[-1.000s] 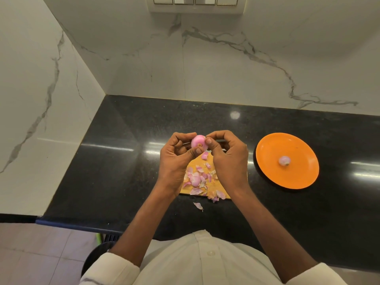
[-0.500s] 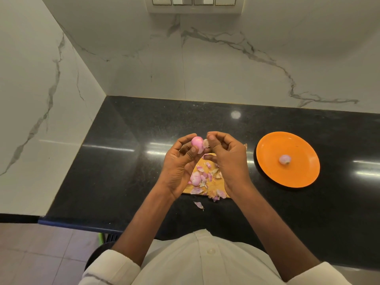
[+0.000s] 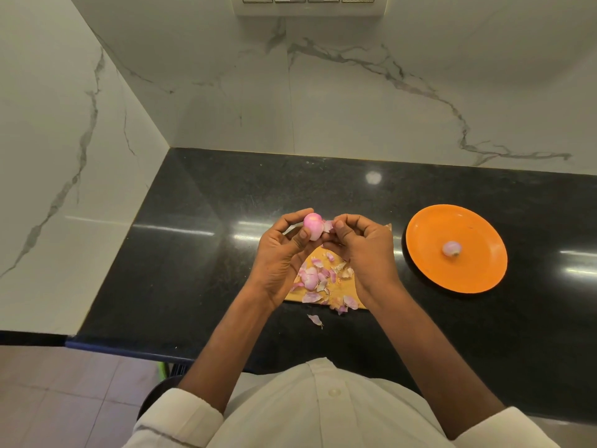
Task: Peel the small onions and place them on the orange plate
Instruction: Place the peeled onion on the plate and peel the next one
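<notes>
My left hand holds a small pink onion between thumb and fingertips, above a wooden cutting board. My right hand pinches a flap of onion skin that still hangs at the onion's right side. Loose pink peels and another small onion lie on the board under my hands. To the right stands the orange plate with one peeled onion near its middle.
The black granite counter ends in a marble wall at the back and left. One stray peel lies on the counter just in front of the board. The counter's front edge runs close to my body.
My right hand has pulled a flap of skin away from the onion toward the right. Both hands stay above the board; the plate and its onion have not moved.
</notes>
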Motion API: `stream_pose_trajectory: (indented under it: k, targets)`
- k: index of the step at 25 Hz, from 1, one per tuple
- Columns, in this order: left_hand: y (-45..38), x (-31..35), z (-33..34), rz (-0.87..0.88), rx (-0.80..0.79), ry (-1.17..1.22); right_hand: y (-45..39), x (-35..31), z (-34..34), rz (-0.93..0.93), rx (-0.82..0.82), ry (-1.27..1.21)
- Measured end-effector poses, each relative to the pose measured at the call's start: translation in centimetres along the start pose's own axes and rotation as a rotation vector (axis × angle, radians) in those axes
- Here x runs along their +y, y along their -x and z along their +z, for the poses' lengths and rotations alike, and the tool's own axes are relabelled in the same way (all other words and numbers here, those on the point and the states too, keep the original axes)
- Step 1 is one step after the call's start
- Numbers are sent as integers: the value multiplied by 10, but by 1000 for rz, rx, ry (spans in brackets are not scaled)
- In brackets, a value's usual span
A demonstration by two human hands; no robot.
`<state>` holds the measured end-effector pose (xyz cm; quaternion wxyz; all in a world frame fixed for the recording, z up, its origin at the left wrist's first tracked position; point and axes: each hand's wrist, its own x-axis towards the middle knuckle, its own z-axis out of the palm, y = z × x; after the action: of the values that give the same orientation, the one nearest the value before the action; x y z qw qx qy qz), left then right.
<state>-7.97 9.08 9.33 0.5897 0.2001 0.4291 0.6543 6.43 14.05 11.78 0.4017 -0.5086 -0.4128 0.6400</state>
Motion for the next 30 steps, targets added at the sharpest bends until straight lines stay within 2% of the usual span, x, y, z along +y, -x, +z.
stream_pose_trajectory:
  k: [2,7,9,15,18,23,27,30]
  targets:
    - [-1,-2,-3,-16,-14,17,-2,2,-1,91,11,-95]
    - [-1,-3,-7,-1,-69,-78,-4,14,-1,196,131,-30]
    - [0,-2,-9,34,-50,-181,-8,17,-8,133,159,95]
    - [-1,-5,-15,112,-22,-434,-8,16,-9,-213,17,663]
    - [0,0,-14,148,16,-469,-4,9,-11,-435,9,681]
    - [2,4,-12,252,22,-568,3,3,-8,-664,-24,775]
    - [3,8,-9,307,-3,-611,3,1,-6,-718,-26,816]
    - [3,8,-7,339,-24,-641,2,-2,-3,-657,-12,792]
